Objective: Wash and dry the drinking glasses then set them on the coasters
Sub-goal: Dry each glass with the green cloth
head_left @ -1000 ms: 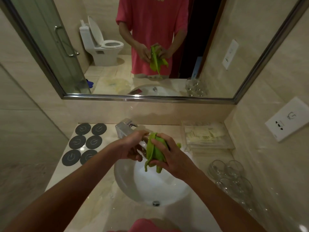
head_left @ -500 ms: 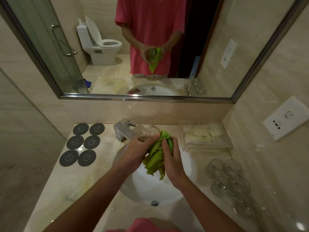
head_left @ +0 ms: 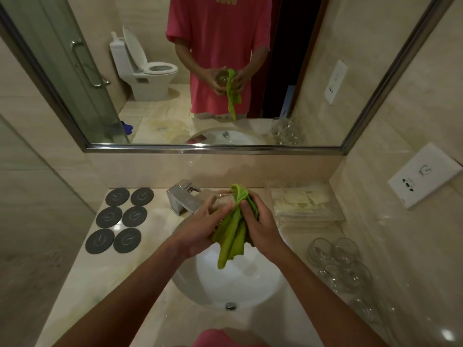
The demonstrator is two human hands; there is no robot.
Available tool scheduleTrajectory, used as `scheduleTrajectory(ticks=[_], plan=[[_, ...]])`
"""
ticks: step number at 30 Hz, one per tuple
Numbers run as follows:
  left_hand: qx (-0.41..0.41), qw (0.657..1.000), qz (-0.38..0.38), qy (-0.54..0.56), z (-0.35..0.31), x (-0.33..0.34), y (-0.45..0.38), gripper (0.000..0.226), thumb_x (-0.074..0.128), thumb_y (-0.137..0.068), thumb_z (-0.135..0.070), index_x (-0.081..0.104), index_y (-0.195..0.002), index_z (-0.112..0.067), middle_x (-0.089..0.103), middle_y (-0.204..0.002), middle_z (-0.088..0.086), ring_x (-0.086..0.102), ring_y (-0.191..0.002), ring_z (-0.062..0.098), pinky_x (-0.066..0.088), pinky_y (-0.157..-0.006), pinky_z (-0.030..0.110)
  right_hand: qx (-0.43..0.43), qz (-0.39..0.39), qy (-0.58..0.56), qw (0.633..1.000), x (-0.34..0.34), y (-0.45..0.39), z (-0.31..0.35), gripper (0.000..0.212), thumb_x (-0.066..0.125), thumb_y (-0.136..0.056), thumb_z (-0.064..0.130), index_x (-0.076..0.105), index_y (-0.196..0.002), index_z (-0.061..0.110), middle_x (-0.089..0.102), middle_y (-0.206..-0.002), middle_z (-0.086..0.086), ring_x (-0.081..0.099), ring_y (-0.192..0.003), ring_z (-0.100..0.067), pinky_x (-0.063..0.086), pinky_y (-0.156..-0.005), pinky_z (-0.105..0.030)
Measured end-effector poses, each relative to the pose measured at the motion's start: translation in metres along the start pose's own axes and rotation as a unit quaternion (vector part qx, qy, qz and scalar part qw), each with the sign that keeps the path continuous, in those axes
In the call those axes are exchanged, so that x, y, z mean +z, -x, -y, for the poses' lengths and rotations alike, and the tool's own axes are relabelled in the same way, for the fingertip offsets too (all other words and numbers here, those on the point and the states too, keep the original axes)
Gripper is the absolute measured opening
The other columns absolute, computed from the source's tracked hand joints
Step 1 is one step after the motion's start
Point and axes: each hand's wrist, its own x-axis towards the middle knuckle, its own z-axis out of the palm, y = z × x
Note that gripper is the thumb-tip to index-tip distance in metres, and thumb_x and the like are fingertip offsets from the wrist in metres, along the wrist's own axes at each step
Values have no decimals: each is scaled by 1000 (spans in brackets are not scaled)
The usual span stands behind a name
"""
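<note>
Sitting on the beige counter [head_left: 82, 284], L of the basin [head_left: 238, 284]: six dark round coasters [head_left: 120, 220], 2 cols x 3 rows, all bare. Chrome faucet [head_left: 184, 197] standing behind the basin, just L of the hands. Clear tray [head_left: 304, 204] w/ pale sachets lying at back R. Cluster of clear glasses [head_left: 338, 261] waiting on the R counter, near the wall. Mirror [head_left: 213, 71] above reflecting the person in a pink shirt.

Item in work: one clear drinking glass [head_left: 220, 201], being held over the basin, partly hidden by fingers and cloth. L hand [head_left: 200, 229] gripping its side. R hand [head_left: 255, 221] clutching a green cloth [head_left: 233, 236], pressing it against the glass; cloth tail hanging down toward the basin. Hands close together, touching at the cloth.
</note>
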Motion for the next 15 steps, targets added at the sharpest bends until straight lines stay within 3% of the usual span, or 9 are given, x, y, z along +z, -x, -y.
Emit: scheduleTrajectory(ticks=[3, 6, 11, 13, 15], plan=[[-26, 999, 2, 31, -7, 1, 3, 47, 56, -94, -42, 55, -136, -22, 55, -135, 21, 59, -119, 39, 53, -94, 52, 5, -2, -29, 1000, -2, 2, 0, 38, 48, -100, 41, 57, -132, 23, 71, -109, 1, 70, -95, -7, 56, -77, -22], [-38, 998, 13, 54, -9, -3, 4, 50, 56, -84, -32, 56, -133, -24, 64, -126, 11, 66, -107, 29, 56, -83, 41, 10, -3, -36, 999, -2, 5, 3, 42, 49, -98, 41, 57, -135, 20, 71, -112, 2, 69, -98, -5, 54, -79, -20], [9, 999, -49, 16, 3, -8, 4, 54, 63, -94, -50, 51, -139, -23, 58, -137, 20, 59, -123, 40, 46, -102, 63, 0, -3, -43, 999, -1, 6, 3, 45, 50, -98, 41, 54, -139, 21, 67, -122, 4, 66, -107, -4, 53, -83, -18], [18, 997, -70, 19, 5, -6, 7, 48, 64, -94, -49, 55, -133, -22, 63, -130, 16, 63, -118, 40, 50, -96, 63, -9, 7, -35, 999, 2, 5, 3, 49, 52, -99, 44, 51, -143, 22, 64, -129, 3, 64, -112, -4, 53, -87, -20], [18, 997, -72, 14, 4, -1, 9, 42, 63, -93, -45, 59, -125, -18, 69, -112, 11, 70, -102, 33, 59, -82, 53, -17, 5, -10, 1000, 4, 4, 1, 53, 54, -98, 53, 50, -144, 27, 61, -135, 4, 61, -120, -6, 52, -97, -26]])
